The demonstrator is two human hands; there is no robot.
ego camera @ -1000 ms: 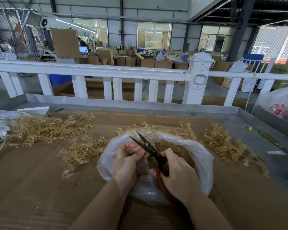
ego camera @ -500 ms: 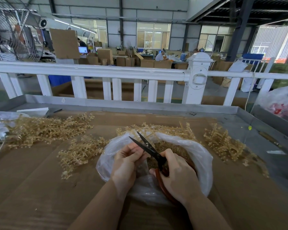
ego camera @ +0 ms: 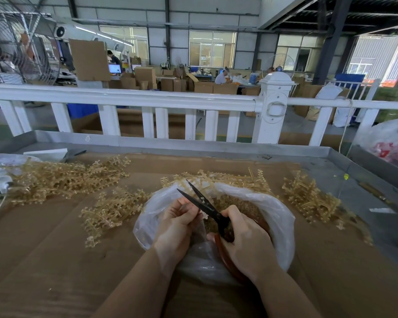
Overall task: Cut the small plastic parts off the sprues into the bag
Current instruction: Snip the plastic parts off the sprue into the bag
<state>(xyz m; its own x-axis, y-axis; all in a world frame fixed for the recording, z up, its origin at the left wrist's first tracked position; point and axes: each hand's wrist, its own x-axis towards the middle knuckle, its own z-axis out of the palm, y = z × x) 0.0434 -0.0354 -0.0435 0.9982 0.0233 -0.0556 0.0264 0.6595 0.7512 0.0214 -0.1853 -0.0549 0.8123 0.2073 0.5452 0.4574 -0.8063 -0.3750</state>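
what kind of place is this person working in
Most likely a factory or packing workshop. Stacked cardboard boxes fill the hall beyond the white railing, a large industrial fan stands at left, and heaps of plastic sprues cover the cardboard-lined worktable.

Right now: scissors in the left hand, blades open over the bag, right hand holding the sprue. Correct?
Hands are swapped. The head view shows the right hand gripping the scissors, blades open over the bag, while the left hand pinches the sprue, which is mostly hidden by its fingers.
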